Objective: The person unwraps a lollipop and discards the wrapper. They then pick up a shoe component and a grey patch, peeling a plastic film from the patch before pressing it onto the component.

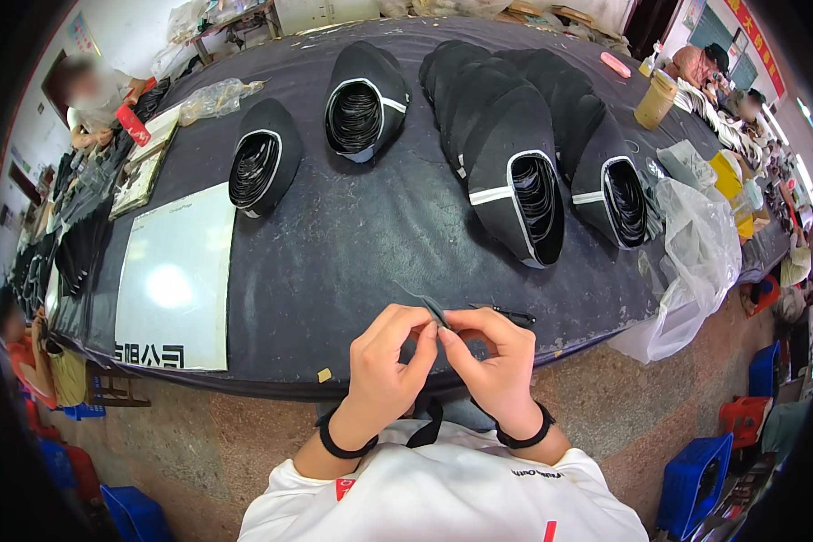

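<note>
Head view: left hand (pixel 385 357) and right hand (pixel 499 348) meet near desk (pixel 361 244).
I see narrow grip holding one dark strip (pixel 435 310).

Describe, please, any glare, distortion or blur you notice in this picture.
Head view: glare bleaches part of the white panel; head view: fisheye distortion bows the near edge of the table, and the corners go black; head view: the dark piece between the fingers shows too small for fine detail.
</note>
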`<state>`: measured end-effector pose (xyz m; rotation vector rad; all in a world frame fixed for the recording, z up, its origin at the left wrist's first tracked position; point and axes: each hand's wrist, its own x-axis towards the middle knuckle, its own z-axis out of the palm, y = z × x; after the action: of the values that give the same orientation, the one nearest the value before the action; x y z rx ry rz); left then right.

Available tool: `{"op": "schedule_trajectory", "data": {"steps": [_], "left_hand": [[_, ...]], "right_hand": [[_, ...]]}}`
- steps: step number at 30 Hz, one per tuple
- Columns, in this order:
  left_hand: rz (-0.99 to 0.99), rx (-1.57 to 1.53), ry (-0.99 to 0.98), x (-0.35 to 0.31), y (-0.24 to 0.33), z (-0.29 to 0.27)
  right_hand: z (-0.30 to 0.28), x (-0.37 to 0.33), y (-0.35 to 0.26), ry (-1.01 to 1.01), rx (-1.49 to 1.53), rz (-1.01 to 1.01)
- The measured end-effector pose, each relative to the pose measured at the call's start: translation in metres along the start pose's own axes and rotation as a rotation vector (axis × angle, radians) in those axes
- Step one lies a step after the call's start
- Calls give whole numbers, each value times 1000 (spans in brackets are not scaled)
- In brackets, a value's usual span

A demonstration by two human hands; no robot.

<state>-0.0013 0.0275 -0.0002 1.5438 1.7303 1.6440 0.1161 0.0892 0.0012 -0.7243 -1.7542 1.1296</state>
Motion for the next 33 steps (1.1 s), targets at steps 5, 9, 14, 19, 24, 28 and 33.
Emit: {"op": "schedule_trajectory", "data": {"steps": [5,9,14,19,24,28,33], "left_hand": [[-85,-163,-36,-5,-9,3],[-340,-527,148,-8,-18,0],[-467,-839,307,-7,-27,-10],[-463,-877,270,-5,-25,-19],[-366,-611,70,-6,-11,-25],[-85,185,-293,10,-24,-55],[-177,1046,-85,76,-92,-117]], "right_hand": [[2,3,9,42,131,182],[-5,19,38,117,389,373],[-16,48,77,151,198,412],[-15,32,54,75,-915,-301],[-5,13,21,-121,622,537],[-14,15,16,-196,522,471],[-19,5,14,-128,502,441]]}}
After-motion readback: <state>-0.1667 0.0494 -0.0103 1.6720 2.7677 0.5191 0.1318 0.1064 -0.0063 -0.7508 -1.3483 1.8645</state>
